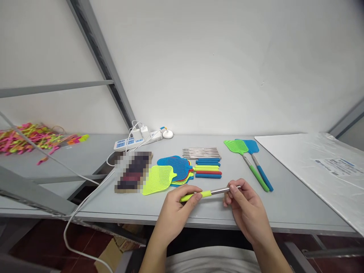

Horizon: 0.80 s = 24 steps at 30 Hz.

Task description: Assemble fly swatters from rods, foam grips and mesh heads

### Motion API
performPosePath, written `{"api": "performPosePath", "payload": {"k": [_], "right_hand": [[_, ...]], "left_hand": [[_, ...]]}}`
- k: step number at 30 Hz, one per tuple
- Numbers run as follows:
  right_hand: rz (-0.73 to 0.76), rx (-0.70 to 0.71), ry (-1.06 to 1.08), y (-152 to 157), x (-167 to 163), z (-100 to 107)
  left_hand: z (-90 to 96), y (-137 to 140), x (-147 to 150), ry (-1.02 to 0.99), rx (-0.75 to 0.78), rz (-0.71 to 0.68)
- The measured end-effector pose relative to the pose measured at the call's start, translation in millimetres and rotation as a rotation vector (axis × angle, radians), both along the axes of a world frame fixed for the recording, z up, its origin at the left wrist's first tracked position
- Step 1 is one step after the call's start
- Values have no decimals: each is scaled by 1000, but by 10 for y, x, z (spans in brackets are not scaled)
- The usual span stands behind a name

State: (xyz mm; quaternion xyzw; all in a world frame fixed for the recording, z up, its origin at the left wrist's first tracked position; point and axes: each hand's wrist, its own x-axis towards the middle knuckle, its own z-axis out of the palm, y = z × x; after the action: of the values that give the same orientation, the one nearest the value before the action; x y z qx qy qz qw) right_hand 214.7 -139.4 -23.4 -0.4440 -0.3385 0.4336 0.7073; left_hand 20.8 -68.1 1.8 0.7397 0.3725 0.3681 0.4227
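My left hand (179,206) is closed around a yellow-green handle (206,193). A metal rod (219,190) sticks out of that handle to the right, and the fingers of my right hand (246,206) pinch its far end. Behind my hands lie fly swatter heads (160,179) in yellow-green, blue and red, overlapping in a pile. Beside them several loose handles (208,172) in blue, yellow and red are lined up. Above these sits a row of metal rods (201,152). Two whole fly swatters, one green (253,172) and one blue (260,168), rest to the right.
A white power strip (136,141) with plugs and cables stands at the back left, near a blurred-out rectangular object (132,172). A wrapped white panel (313,167) covers the right side. Bright strips (28,138) heap at far left. Grey frame posts (105,57) rise on the left.
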Motion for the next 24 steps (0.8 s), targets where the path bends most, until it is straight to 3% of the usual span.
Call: {"api": "performPosePath", "payload": {"k": [6, 9, 15, 20, 24], "right_hand": [[-75, -156, -679, -113, 295, -60], [-90, -182, -836, -95, 304, -68], [-97, -90, -987, -40, 168, -61], [-57, -132, -968, -3, 294, -37], [-96, -170, -1129, 121, 328, 92]], "left_hand": [[-54, 6, 51, 188, 191, -47], [-86, -14, 126, 307, 279, -38], [-99, -86, 278, 508, 452, -17], [-55, -127, 105, 315, 394, 8], [40, -98, -263, 69, 298, 170]]}}
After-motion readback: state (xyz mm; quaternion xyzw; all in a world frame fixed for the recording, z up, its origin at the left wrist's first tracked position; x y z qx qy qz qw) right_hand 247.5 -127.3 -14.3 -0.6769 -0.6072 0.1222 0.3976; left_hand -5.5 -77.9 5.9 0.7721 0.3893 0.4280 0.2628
